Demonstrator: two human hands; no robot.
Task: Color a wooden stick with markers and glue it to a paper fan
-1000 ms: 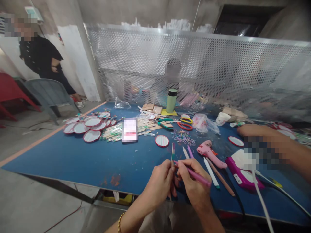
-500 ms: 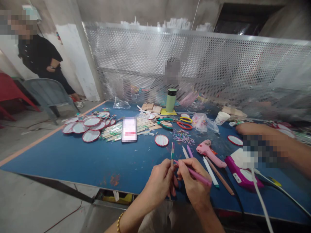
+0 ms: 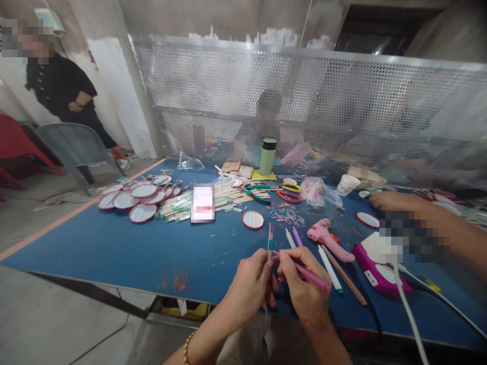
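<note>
Pinched upright in my left hand [image 3: 254, 279] is a thin wooden stick [image 3: 270, 237] with purple, white and green bands on its upper part. My right hand [image 3: 306, 281] is closed round a pink marker pen [image 3: 310, 275], its tip at the stick just above my left fingers. Whether the tip touches the wood I cannot tell. Beyond my right hand lie a white pen [image 3: 289, 237] and a purple pen [image 3: 298, 236]. A white pen with a green end [image 3: 330, 269] and a brown stick-like pen [image 3: 346, 276] rest to its right.
A pink glue gun [image 3: 329, 238] and a magenta power strip [image 3: 380, 276] lie on the right. Another person's arm [image 3: 429, 218] reaches in there. Round white discs [image 3: 142, 213], bundled sticks [image 3: 177, 205], a phone [image 3: 203, 203], pliers [image 3: 258, 193] and a green bottle [image 3: 268, 158] occupy the table.
My hands, the stick and the pink marker pen stay almost still. The person standing at the left has shifted slightly.
</note>
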